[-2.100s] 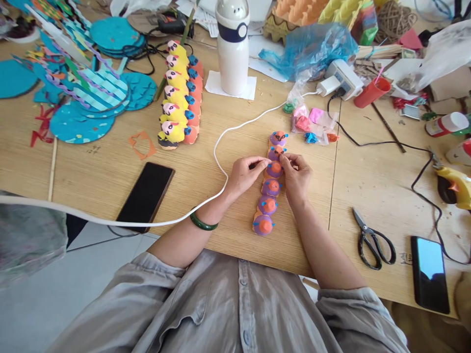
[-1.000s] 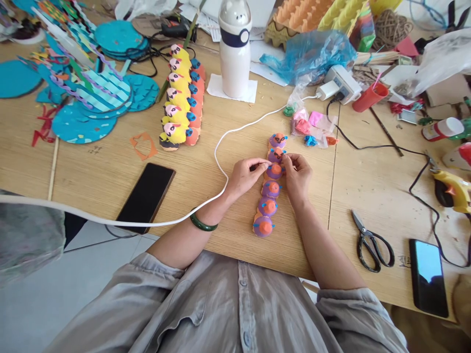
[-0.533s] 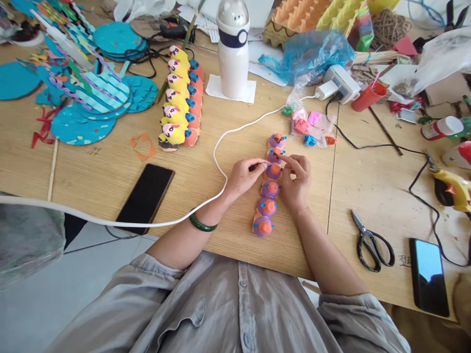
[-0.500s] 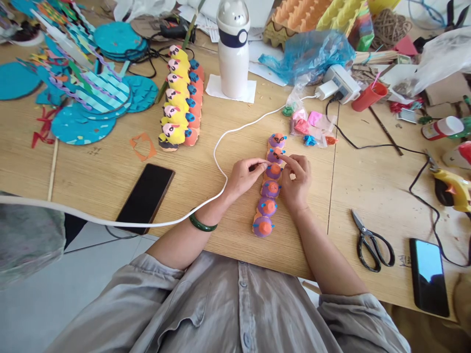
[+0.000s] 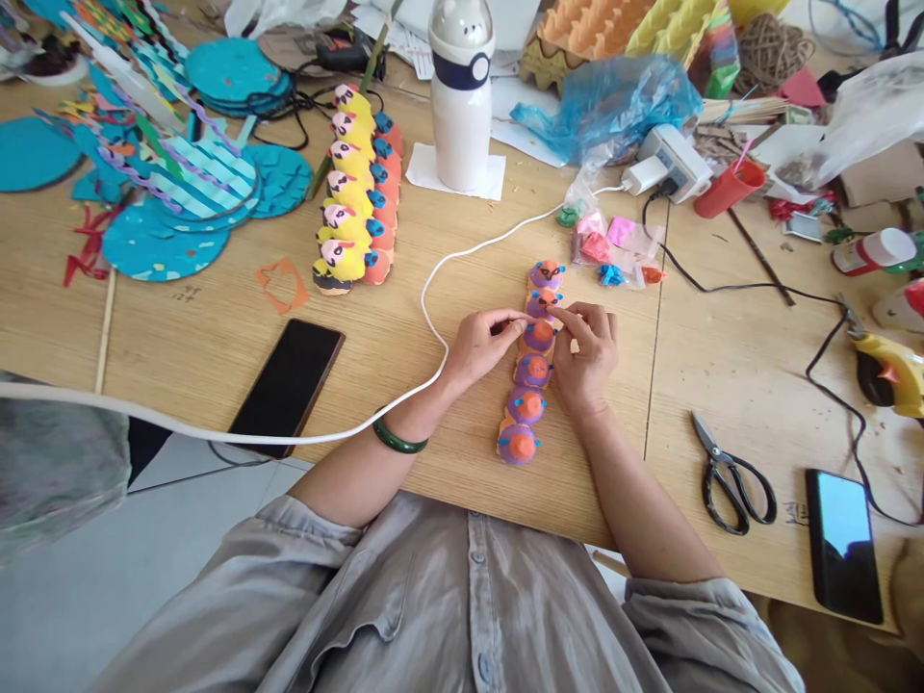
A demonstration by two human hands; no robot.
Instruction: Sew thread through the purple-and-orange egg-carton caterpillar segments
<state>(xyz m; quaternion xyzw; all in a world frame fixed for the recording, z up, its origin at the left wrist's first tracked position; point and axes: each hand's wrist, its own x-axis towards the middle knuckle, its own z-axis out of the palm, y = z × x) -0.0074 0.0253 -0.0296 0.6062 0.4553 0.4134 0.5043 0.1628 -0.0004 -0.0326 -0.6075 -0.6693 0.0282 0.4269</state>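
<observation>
A strip cut from an egg carton (image 5: 535, 371) lies lengthwise before me, its bumps covered in purple clay with orange snouts and small blue ears. Black clay details mark the two far bumps. My left hand (image 5: 485, 348) comes in from the left, thumb and forefinger pinched at the strip's edge by the second and third bumps. From the other side my right hand (image 5: 588, 358) reaches its index fingertip to the second bump, the other fingers curled. Whatever lies under that fingertip is too small to make out.
Bagged coloured clay (image 5: 596, 247) lies beyond the strip. Scissors (image 5: 722, 476) and a phone (image 5: 843, 544) rest at right, another phone (image 5: 289, 385) at left. A white cable (image 5: 433, 289) crosses over my left forearm. Finished yellow strips (image 5: 350, 202) and a white bottle (image 5: 460, 115) stand farther back.
Both hands stay at the same place on the strip. My right fingers shift only slightly; the whole view drifts a little.
</observation>
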